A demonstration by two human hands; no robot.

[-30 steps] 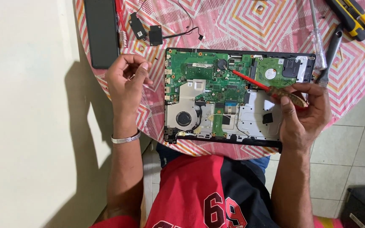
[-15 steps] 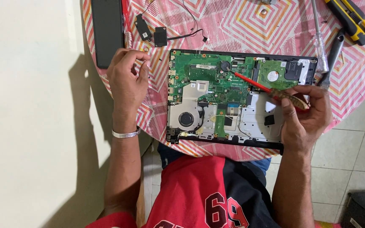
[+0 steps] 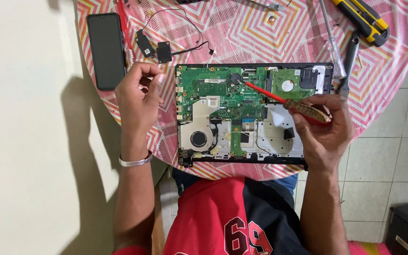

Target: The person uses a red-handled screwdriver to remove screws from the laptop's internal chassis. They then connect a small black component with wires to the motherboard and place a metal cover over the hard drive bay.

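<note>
A red-shafted screwdriver with a mottled amber handle (image 3: pixel 279 100) lies slantwise over an opened black laptop base (image 3: pixel 253 115) that sits on the near edge of a round table under a pink zigzag-patterned cloth (image 3: pixel 260 33). Its tip touches the green circuit board (image 3: pixel 223 92) near a round black cell. The right hand (image 3: pixel 324 130) is wrapped around the handle. The left hand (image 3: pixel 138 99) hovers just beside the laptop's left edge, fingers curled loosely with nothing visible in them. A black smartphone (image 3: pixel 106 49) lies further left, and a yellow-and-black utility knife (image 3: pixel 362 19) is well apart at the far right.
</note>
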